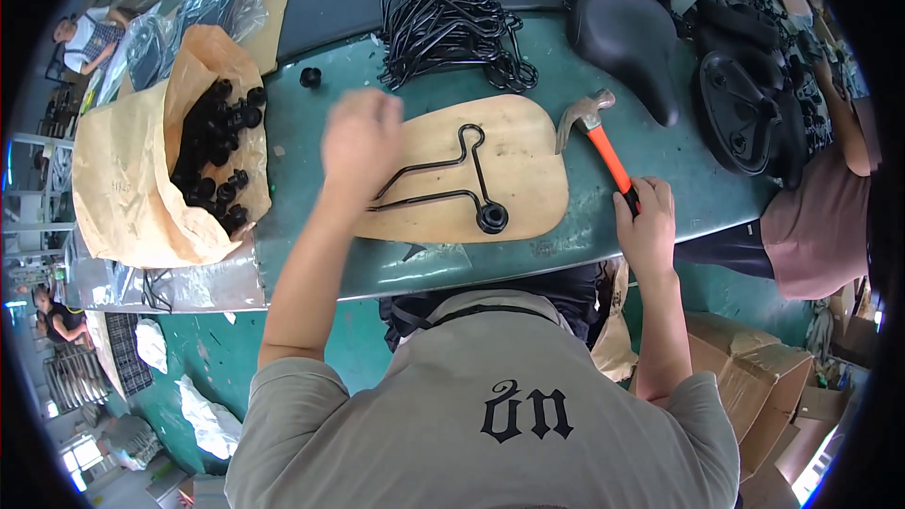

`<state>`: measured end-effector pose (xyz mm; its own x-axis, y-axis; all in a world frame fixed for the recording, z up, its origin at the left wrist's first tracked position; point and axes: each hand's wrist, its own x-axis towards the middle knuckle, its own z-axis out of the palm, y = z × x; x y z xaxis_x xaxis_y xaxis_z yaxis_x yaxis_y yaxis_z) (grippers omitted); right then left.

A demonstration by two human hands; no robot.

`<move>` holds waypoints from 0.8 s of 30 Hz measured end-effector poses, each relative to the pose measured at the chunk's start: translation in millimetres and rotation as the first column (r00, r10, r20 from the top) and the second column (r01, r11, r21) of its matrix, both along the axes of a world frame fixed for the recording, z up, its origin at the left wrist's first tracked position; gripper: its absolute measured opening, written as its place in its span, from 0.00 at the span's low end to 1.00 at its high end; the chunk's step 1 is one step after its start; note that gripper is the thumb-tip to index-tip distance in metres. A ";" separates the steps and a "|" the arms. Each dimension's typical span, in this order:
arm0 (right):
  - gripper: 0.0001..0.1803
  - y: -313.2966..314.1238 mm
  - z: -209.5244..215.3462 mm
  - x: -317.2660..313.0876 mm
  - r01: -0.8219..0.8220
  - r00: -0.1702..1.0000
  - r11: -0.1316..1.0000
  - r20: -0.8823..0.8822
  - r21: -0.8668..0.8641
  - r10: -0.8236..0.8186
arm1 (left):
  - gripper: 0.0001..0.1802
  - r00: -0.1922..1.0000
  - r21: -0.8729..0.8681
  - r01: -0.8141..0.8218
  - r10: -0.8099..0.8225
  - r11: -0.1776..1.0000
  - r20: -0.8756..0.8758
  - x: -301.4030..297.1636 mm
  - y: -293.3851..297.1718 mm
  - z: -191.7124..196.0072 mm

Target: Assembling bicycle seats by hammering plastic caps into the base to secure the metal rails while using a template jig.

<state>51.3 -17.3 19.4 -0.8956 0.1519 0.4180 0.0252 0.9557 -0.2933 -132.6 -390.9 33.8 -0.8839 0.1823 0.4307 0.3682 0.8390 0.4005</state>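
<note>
My right hand (650,221) grips a claw hammer (610,158) by its orange and black handle, the metal head lying by the right edge of a pale wooden board (533,155). On the board rests a bent black wire frame (479,170), with a round black bushing (491,218) at its lower right corner. My left hand (363,146) is over the board's left edge, beside the frame's left side, which it partly hides. Motion smears its fingers, so I cannot make out whether it holds anything.
A brown paper bag (123,179) of black bushings stands at the left, and one loose bushing (310,77) lies near it. A pile of bent wire frames (443,24) sits behind the board. Black saddles (622,38) are at the right, near another person (820,226).
</note>
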 end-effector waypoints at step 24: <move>0.22 -113.0 45.3 -83.9 -0.358 0.920 0.743 -0.076 -0.566 0.385 | 0.20 0.935 0.279 0.126 -0.208 0.952 0.289 42.8 45.1 7.2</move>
<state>-32.6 -130.3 64.7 -0.9456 -0.0031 0.3254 -0.2715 0.5587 -0.7837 -89.8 -345.8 41.1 -0.9464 0.2609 0.1904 0.3165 0.6319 0.7075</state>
